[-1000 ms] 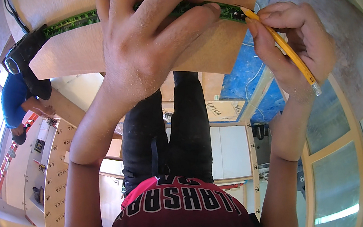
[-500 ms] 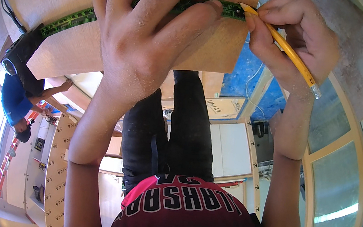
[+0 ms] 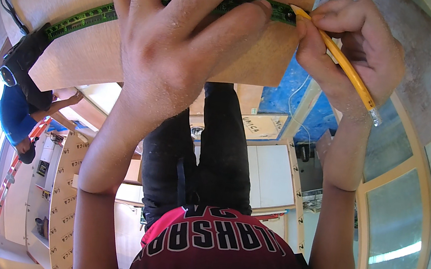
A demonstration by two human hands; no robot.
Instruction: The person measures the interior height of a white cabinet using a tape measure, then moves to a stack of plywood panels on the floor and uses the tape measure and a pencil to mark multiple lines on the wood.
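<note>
A green tape measure blade lies stretched across a light plywood board, its black case hanging over the board's left end. My left hand is closed over the blade, thumb pressing it against the wood close to the board's right edge. Pinched between the thumb and fingers of my right hand is a yellow pencil. Its sharpened point touches or nearly touches the blade's end, and its eraser end points down and right. My left fingertips are partly hidden behind the hand.
A co-worker in a blue shirt is at the far left, near a red ladder. Framed glass panels stand on the right. Blue sheeting and white cabinet panels lie beyond the board. A black strap sits beside the tape case.
The board's right edge, my left hand and the pencil point have shifted slightly right in view. Both grips look the same, and the pencil point stays by the blade's end.
</note>
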